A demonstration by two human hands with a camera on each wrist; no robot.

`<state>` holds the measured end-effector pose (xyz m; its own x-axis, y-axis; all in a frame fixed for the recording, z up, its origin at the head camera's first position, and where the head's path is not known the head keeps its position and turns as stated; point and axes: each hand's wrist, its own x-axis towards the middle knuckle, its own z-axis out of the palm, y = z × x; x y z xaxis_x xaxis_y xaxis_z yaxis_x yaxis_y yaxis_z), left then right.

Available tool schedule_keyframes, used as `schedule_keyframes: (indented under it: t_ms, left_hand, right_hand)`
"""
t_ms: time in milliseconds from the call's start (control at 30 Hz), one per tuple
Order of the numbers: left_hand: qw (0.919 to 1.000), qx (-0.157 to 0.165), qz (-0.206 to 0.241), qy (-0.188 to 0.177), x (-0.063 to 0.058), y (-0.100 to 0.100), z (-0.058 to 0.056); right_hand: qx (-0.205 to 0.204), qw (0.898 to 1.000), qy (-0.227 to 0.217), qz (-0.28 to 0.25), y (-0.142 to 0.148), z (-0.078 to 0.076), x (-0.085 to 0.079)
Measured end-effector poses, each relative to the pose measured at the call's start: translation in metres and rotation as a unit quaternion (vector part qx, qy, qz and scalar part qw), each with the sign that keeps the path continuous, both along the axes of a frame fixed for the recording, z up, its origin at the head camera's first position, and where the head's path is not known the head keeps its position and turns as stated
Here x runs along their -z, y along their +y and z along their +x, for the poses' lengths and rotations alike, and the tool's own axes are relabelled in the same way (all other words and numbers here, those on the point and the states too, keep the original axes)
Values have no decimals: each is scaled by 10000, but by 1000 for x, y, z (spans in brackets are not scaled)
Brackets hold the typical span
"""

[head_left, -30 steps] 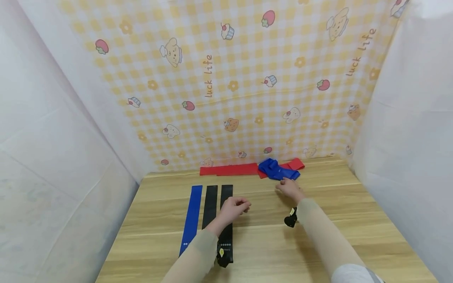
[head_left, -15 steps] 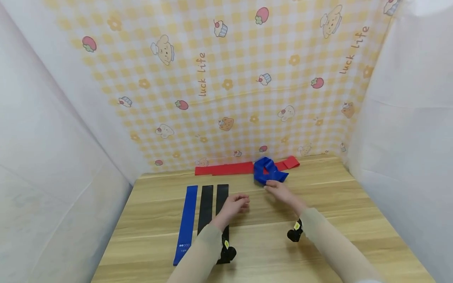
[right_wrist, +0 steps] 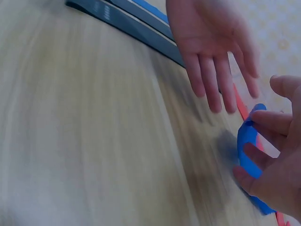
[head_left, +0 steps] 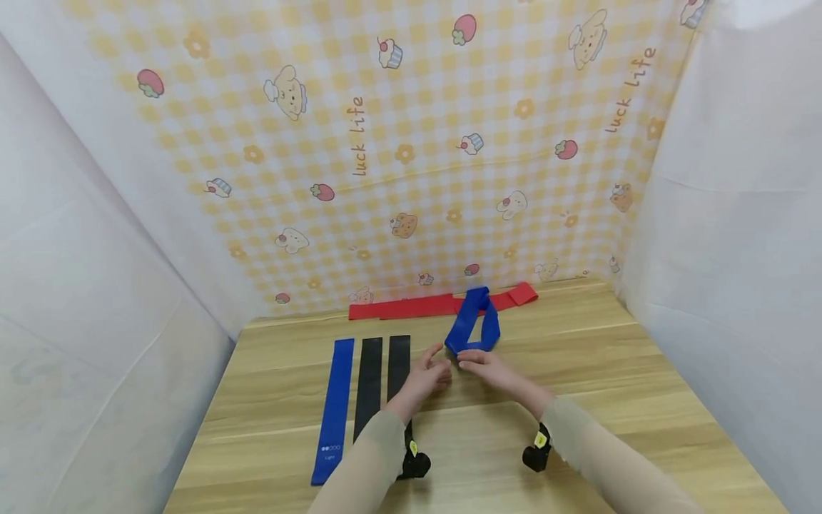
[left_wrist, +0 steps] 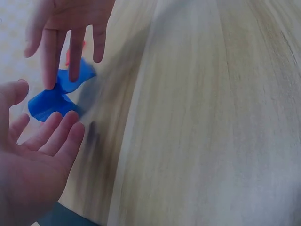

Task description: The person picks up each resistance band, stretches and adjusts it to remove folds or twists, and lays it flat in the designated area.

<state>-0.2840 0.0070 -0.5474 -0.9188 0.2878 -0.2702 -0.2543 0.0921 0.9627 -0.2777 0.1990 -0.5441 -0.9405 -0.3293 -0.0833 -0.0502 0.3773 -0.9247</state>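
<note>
A blue resistance band (head_left: 491,328) forms a loose loop partly over the red bands at the back. My right hand (head_left: 491,370) holds the near edge of this loop at its fingertips. In the right wrist view, the thumb of that hand (right_wrist: 282,165) stands apart from the band (right_wrist: 251,162). Just left of the loop hovers my left hand (head_left: 424,378), palm turned inward and fingers loosely bent. Nothing is in it; the left wrist view shows its fingertips (left_wrist: 68,117) close in front of the blue band (left_wrist: 49,106).
Flat on the table's left lie a blue band (head_left: 334,407) and two black bands (head_left: 368,385), side by side. My left forearm covers part of the black ones. Red bands (head_left: 417,307) stretch along the back edge, before a checked cloth (head_left: 385,214). White sheets (head_left: 96,285) flank the wooden table.
My right hand has moved left and nearer, bringing the blue band's near edge along. The crumpled blue band has opened into a loop. My left index finger has lifted and straightened.
</note>
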Motion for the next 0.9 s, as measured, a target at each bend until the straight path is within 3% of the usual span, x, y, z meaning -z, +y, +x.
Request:
schedule_keyframes:
  t_ms: [267, 600, 733, 900]
  left_hand:
    - [9998, -99, -180, 48, 6, -2, 2]
    - [9952, -452, -517, 704, 11, -10, 4]
    - [9932, -593, -566, 821, 8, -14, 6]
    - [9914, -776, -512, 923, 3, -21, 8]
  right_hand:
    - [-369, 9981, -276, -402, -17, 16, 2]
    - [-558, 9941, -485, -794, -24, 30, 3]
    - [-208, 9924, -610, -1053, -23, 29, 5]
    - [700, 9885, -481, -1251, -20, 21, 16]
